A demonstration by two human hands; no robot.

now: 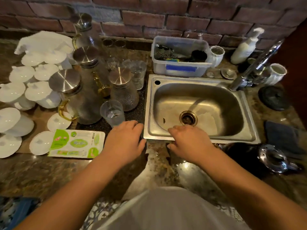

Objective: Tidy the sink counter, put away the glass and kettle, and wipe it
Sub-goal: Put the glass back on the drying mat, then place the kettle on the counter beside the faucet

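The person's pale shirt front filled the bottom of the view, and both bare forearms reached out over the speckled stone tabletop [41,173]. The left hand [125,140] hovered palm down, fingers loosely spread and holding nothing, just short of a clear glass [112,113] that stood upright at the near edge of a dark drying mat [132,113]. The right hand [189,141] was likewise open and empty, its fingertips over the front rim of the steel sink [199,140].

The glass looked light, thin-walled and probably wet, so slippery and easily cracked against the lidded glass carafes [83,100] crowded beside it; a grip around its lower half seemed safest, lifting straight up. No kettle could be picked out with certainty; a shiny metal vessel [275,159] at the lower right may have been it. A dark cloth [282,136] lay right of the sink, soft and likely meant for wiping.
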